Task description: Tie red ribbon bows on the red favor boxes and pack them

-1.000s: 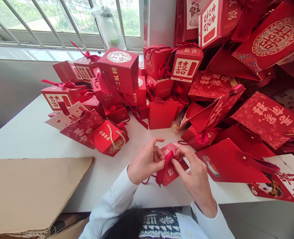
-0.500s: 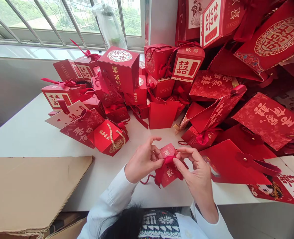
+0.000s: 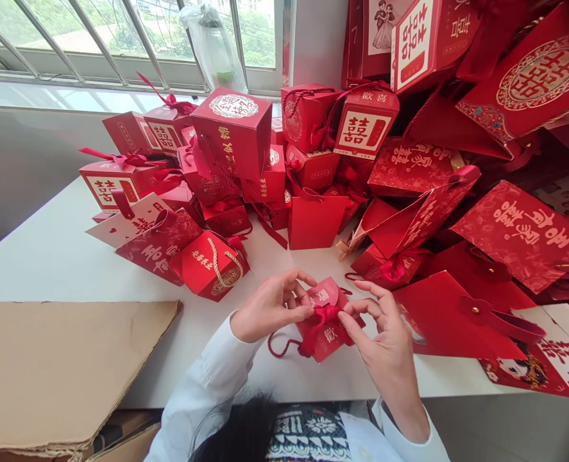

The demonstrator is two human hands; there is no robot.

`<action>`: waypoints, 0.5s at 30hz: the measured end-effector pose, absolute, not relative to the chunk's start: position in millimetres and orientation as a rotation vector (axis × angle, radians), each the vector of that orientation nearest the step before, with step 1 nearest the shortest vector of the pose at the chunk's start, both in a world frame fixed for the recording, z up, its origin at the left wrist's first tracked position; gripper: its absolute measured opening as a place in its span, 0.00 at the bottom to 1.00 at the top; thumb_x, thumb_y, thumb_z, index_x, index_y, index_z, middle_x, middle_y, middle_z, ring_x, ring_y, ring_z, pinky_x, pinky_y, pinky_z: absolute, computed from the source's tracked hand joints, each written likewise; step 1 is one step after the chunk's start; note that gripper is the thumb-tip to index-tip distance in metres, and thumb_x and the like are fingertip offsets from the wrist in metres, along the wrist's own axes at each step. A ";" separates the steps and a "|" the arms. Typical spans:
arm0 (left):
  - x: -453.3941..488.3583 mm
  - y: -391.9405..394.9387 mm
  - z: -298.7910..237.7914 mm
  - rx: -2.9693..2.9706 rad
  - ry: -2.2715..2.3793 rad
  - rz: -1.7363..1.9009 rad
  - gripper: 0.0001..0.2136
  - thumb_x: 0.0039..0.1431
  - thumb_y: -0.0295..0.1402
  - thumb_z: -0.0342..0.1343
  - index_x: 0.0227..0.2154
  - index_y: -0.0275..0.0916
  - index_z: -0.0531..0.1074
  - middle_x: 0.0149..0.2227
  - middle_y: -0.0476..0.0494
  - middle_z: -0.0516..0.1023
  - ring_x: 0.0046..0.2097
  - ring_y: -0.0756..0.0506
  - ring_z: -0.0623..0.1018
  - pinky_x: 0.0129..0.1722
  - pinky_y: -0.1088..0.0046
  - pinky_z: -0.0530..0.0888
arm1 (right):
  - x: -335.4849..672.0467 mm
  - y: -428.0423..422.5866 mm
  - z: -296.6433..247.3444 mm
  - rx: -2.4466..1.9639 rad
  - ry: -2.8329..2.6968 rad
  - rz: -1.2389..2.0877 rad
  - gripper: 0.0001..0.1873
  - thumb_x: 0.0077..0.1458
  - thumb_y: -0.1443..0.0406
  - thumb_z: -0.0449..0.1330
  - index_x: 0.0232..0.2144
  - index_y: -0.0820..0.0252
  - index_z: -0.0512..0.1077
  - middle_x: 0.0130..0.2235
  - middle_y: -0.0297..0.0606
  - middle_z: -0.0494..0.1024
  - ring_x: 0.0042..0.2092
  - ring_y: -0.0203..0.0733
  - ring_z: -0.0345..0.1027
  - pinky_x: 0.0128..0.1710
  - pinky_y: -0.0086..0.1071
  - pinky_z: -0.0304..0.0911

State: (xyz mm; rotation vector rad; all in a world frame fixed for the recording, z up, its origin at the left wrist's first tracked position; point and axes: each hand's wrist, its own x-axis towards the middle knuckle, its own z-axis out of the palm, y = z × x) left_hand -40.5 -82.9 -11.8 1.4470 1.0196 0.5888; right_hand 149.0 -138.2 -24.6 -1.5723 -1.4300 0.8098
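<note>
A small red gift box (image 3: 331, 345) with pale lettering lies on the white table in front of me. Across its top runs a dark red ribbon (image 3: 326, 314) tied in a bow. My left hand (image 3: 274, 305) pinches the ribbon's left loop between thumb and forefinger. From the other side my right hand (image 3: 379, 330) pinches the right part of the bow, its fingers bent. A twisted red cord (image 3: 278, 355) curls out from the box's left side. The underside of the box is hidden.
Red gift boxes (image 3: 233, 138) are stacked toward the window. A red box with gold rope handles (image 3: 212, 266) stands left of my hands. Red bags (image 3: 457, 314) pile up on the right. A cardboard box (image 3: 67, 372) covers the table's left front.
My two hands have drawn slightly apart, the left one moving left. The bow between them now looks smaller and tighter, and the box has stayed nearly in place.
</note>
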 end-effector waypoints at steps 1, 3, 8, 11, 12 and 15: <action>-40.2 -83.8 -9.9 1.445 1.031 0.582 0.15 0.53 0.37 0.59 0.41 0.35 0.66 0.29 0.46 0.76 0.28 0.49 0.76 0.25 0.78 0.69 | 149.1 -138.0 -24.7 -1.570 -1.435 0.816 0.18 0.55 0.62 0.58 0.48 0.53 0.62 0.31 0.31 0.76 0.40 0.41 0.70 0.36 0.31 0.63; -38.5 -86.1 -5.7 1.444 1.081 0.573 0.15 0.57 0.41 0.55 0.41 0.36 0.67 0.30 0.45 0.76 0.29 0.48 0.77 0.23 0.78 0.68 | 148.9 -137.7 -25.5 -1.556 -1.447 0.826 0.18 0.54 0.63 0.58 0.48 0.54 0.62 0.31 0.30 0.76 0.38 0.40 0.70 0.38 0.32 0.63; -28.2 -91.5 1.8 1.531 1.241 0.579 0.14 0.59 0.44 0.53 0.39 0.38 0.68 0.28 0.48 0.76 0.28 0.48 0.78 0.25 0.77 0.69 | 147.5 -138.1 -26.9 -1.536 -1.439 0.864 0.20 0.54 0.63 0.59 0.49 0.53 0.61 0.31 0.30 0.75 0.36 0.39 0.69 0.37 0.31 0.63; -21.9 -92.3 1.1 1.613 1.228 0.569 0.10 0.58 0.37 0.55 0.39 0.38 0.68 0.26 0.50 0.74 0.26 0.50 0.75 0.27 0.77 0.69 | 146.4 -138.8 -26.3 -1.511 -1.434 0.881 0.22 0.54 0.63 0.59 0.50 0.53 0.61 0.30 0.30 0.75 0.35 0.38 0.69 0.36 0.31 0.63; -20.4 -92.5 -0.2 1.617 1.212 0.579 0.09 0.57 0.35 0.55 0.39 0.38 0.68 0.26 0.51 0.74 0.25 0.51 0.74 0.26 0.78 0.69 | 146.2 -139.1 -26.2 -1.507 -1.432 0.886 0.22 0.54 0.63 0.59 0.51 0.53 0.61 0.30 0.30 0.75 0.34 0.38 0.68 0.37 0.31 0.63; -17.8 -93.7 -6.9 1.495 1.165 0.696 0.11 0.56 0.33 0.55 0.43 0.38 0.66 0.29 0.51 0.72 0.24 0.53 0.72 0.23 0.79 0.68 | 146.9 -140.8 -26.7 -1.514 -1.422 0.898 0.22 0.54 0.63 0.59 0.51 0.52 0.61 0.31 0.30 0.75 0.35 0.38 0.68 0.36 0.31 0.64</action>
